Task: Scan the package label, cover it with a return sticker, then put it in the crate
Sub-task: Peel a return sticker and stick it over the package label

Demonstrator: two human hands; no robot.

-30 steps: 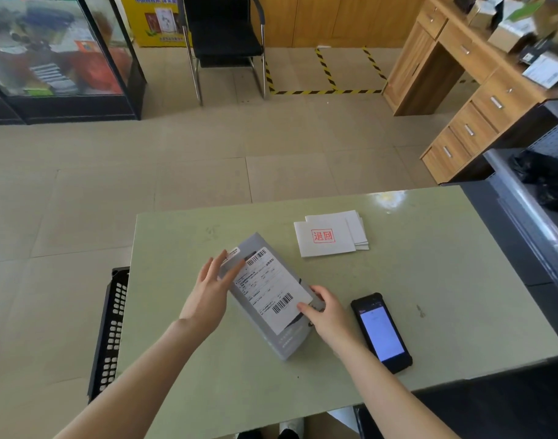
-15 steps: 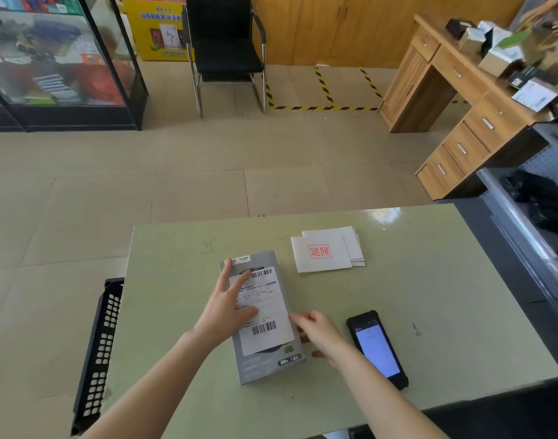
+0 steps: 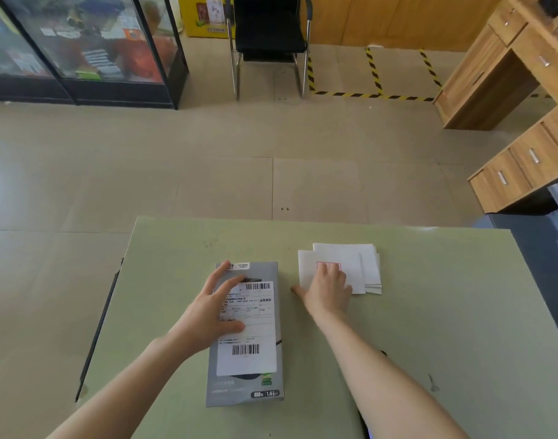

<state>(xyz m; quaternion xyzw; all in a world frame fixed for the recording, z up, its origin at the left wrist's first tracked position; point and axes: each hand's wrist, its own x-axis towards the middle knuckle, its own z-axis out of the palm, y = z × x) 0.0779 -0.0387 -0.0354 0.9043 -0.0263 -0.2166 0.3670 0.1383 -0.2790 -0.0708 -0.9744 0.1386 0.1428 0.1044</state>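
A flat grey package [image 3: 246, 388] lies lengthwise on the pale green table [image 3: 445, 312], with a white shipping label [image 3: 255, 315] carrying two barcodes on top. My left hand [image 3: 208, 315] rests flat on the package's left side, fingers spread over the label. My right hand [image 3: 326, 288] lies on top of a small stack of white return stickers [image 3: 363, 267], covering the red stamp on the top one; whether it grips a sticker cannot be told. The handheld scanner is almost wholly hidden under my right forearm. Only the black crate's rim [image 3: 97, 331] shows by the table's left edge.
Beyond the table are tiled floor, a black chair [image 3: 268, 36], a glass display cabinet [image 3: 81, 49] at the far left and a wooden desk with drawers [image 3: 518, 137] at the right. A dark counter [image 3: 543, 248] adjoins the table's right edge.
My right hand left the package's lower edge and reached up and right onto the sticker stack. The package has been turned straight, and my left hand stays on it.
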